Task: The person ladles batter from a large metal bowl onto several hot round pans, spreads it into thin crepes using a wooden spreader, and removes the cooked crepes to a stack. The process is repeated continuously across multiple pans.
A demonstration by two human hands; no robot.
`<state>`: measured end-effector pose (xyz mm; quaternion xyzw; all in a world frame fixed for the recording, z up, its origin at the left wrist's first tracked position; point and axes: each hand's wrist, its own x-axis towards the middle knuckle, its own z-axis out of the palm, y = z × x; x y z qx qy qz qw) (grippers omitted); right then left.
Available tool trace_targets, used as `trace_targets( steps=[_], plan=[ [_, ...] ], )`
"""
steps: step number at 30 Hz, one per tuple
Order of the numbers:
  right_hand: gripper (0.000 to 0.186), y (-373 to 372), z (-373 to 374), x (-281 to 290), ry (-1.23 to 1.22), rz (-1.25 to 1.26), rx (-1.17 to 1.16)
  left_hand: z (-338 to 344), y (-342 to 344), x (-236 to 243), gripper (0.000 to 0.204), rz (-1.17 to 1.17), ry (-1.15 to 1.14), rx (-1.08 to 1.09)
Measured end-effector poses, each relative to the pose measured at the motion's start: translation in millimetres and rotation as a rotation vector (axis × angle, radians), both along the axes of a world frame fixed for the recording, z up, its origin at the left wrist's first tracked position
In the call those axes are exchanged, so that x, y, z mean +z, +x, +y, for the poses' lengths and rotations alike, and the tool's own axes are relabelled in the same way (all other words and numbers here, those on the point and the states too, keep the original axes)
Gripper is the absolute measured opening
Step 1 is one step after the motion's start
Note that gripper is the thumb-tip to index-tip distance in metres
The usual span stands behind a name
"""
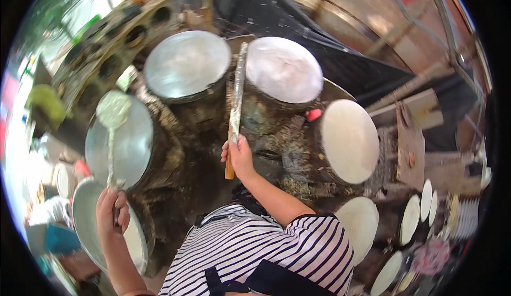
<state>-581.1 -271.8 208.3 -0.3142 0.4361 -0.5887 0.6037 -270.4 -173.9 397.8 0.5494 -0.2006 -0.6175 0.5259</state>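
My left hand (113, 211) is closed round the handle of a ladle (114, 109) whose round bowl is coated with pale batter. The ladle is above a bare grey round griddle (136, 144) on the left. Below that hand is a large basin (80, 219) with pale batter inside. My right hand (239, 157) grips a long flat spatula (239, 88) by its wooden end. Its smeared blade points away from me, between a grey griddle (186, 64) and a second griddle (285, 70) covered with a whitish layer.
Another griddle (350, 141) with a cream-coloured layer stands at the right. Nearer is a pale round sheet (359, 227), with several smaller pale discs (410, 219) beyond. A wooden board (410, 144) stands by the right griddle. A worn rack with round holes (136, 36) is far left.
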Motion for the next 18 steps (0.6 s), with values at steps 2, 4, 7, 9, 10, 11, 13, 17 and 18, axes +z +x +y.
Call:
trace_targets(
  steps=[2, 4, 7, 9, 10, 11, 13, 17, 18],
  plan=[
    [0.011, -60, -18, 10, 0.051, 0.011, -0.15, -65, -57, -6, 0.019, 0.057, -0.025, -0.204],
    [0.008, -119, -21, 10, 0.109, 0.068, -0.312, -134, -133, 1, 0.019, 0.114, 0.007, -0.399],
    [0.007, -197, -20, 17, 0.168, 0.136, -0.429, -210, -232, -9, 0.022, 0.173, -0.05, -0.731],
    [0.009, -234, -19, 7, 0.188, 0.154, -0.476, -253, -297, -19, 0.026, 0.127, -0.037, -0.91],
    [0.009, -243, -18, 6, 0.206, 0.157, -0.478, -271, -324, -30, 0.025, 0.192, -0.045, -0.974],
    [0.01, -252, -15, 5, 0.227, 0.162, -0.49, -282, -355, -35, 0.025, 0.117, -0.032, -0.966],
    [0.007, -258, -16, 8, 0.272, 0.212, -0.542, -306, -403, -54, 0.021, 0.033, 0.004, -1.09],
    [0.01, -254, -22, 5, 0.315, 0.208, -0.604, -328, -464, -96, 0.023, -0.409, -0.142, -1.228],
    [0.011, -253, -26, -1, 0.313, 0.202, -0.609, -332, -471, -110, 0.024, -0.52, -0.19, -1.261]
  ],
)
